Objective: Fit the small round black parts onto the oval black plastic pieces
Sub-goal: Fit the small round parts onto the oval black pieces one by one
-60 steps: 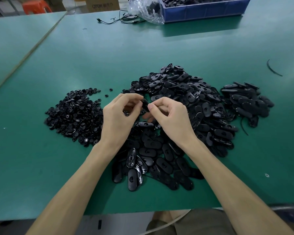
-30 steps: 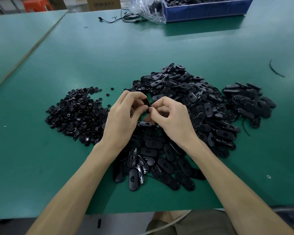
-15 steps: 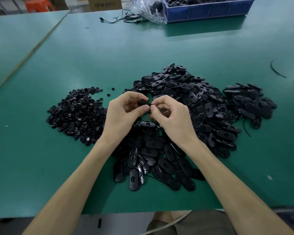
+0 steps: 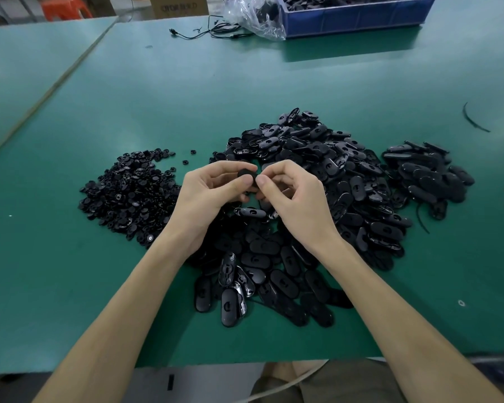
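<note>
You're pinching an oval piece (image 4: 246, 176) in your curled left hand (image 4: 208, 196), and your right hand (image 4: 298, 199) is pinching its right end.

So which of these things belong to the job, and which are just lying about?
In the job: left hand, right hand, the black piece they pinch, pile of small round parts, big pile of oval pieces.
Lying about: black cable, plastic bag, cardboard box, orange stool.
</note>
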The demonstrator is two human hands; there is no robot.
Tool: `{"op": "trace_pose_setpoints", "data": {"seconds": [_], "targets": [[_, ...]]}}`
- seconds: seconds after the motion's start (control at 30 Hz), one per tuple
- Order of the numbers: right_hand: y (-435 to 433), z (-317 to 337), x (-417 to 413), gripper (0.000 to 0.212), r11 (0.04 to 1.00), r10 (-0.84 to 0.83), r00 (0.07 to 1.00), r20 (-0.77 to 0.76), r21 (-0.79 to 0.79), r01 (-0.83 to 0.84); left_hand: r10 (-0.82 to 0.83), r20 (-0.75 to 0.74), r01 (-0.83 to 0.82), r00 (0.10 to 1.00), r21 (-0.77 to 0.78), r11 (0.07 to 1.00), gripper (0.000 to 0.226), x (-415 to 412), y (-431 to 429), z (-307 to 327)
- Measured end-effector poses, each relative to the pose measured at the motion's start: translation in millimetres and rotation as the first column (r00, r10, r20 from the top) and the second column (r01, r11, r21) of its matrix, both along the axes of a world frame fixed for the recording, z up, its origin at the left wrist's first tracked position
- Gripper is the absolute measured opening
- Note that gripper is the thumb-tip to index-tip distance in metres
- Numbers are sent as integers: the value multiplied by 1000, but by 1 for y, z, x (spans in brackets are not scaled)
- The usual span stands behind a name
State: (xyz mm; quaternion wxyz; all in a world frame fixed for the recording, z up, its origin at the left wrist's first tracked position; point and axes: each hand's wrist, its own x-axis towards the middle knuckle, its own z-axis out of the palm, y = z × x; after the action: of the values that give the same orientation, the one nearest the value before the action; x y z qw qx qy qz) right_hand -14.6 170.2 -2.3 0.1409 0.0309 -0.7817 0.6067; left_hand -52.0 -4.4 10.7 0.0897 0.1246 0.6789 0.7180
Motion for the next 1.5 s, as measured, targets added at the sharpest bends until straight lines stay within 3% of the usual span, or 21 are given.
{"op": "trace_pose_setpoints", "data": {"seconds": [0.9,1.5], "targets": [[0,-4,-2,11,1000,6,994,-108,13,-5,-35,158,16,987,123,992,24,-2,0,-2],[-1,-8,-5,9,996,-20,979,-204,82,37,-52,194,28,980,122,992,27,0,0,1]]}}
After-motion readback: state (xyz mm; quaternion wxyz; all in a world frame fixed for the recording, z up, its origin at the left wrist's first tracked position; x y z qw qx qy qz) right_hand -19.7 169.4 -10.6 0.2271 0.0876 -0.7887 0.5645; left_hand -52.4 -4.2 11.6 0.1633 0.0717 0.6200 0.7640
